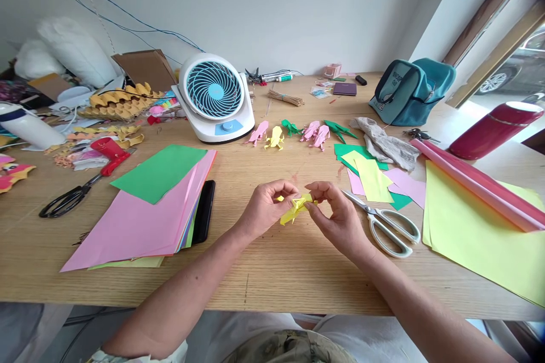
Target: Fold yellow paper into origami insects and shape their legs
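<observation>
Between my two hands, just above the wooden table [272, 272], is a folded yellow origami figure [294, 213]. My left hand [269, 204] pinches its left side with thumb and forefinger. On the other side my right hand [334, 212] grips it the same way, the fingers bent. Parts of the paper are hidden behind the fingertips. White-handled scissors [392, 229] lie beside my right hand, their blades pointing toward it. Beyond my hands sits a row of finished-looking paper figures: a yellow one [275, 138], several pink ones [321, 136] and green ones [339, 130].
At left are stacked coloured sheets [136, 221], a black phone [204, 212] and black-handled scissors [68, 200]. A white fan [215, 96] stands behind. To the right lie paper scraps [374, 178], a cloth [387, 142], yellow sheets [477, 227], a red bottle [489, 133] and a teal bag [413, 93].
</observation>
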A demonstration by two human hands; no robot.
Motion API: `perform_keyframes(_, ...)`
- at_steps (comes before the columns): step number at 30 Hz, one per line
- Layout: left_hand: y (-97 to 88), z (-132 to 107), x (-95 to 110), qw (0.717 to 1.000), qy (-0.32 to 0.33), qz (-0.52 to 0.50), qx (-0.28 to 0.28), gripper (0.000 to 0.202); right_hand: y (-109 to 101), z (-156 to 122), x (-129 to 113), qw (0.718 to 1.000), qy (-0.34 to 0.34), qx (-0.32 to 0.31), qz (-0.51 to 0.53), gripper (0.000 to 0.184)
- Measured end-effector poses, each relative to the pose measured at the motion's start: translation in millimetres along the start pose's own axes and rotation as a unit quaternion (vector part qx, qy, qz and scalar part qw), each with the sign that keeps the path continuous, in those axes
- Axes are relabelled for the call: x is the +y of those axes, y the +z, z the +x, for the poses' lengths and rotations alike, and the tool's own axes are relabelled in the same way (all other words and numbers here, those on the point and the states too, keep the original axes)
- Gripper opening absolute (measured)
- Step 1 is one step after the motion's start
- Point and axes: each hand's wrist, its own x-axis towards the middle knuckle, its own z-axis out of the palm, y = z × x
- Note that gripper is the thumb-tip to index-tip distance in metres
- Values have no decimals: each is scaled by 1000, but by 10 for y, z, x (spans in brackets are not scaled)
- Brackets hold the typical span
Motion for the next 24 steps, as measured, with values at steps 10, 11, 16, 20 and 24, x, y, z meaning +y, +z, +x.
perform_keyframes(10, 23, -21, -14, 996, 62, 63, -1, 23, 11, -4, 56, 999, 16, -2, 48, 31)
perform_keyframes(11, 17, -18, -12, 997, 54, 52, -8, 26, 7, 1, 73, 998, 17, 2, 54, 30)
perform_keyframes(16, -38, -21, 25, 999, 3, 12, -30, 37, -20, 27, 126, 997, 27, 31, 62, 28)
perform_keyframes(20, -30, -41, 8, 996, 17, -32, -79, 48, -25, 35, 128, 996, 39, 54, 58, 27)
perform_keyframes(24, 80, -36, -73, 999, 33, -5, -5, 39, -9, 28, 109, 995, 41, 51, 69, 24)
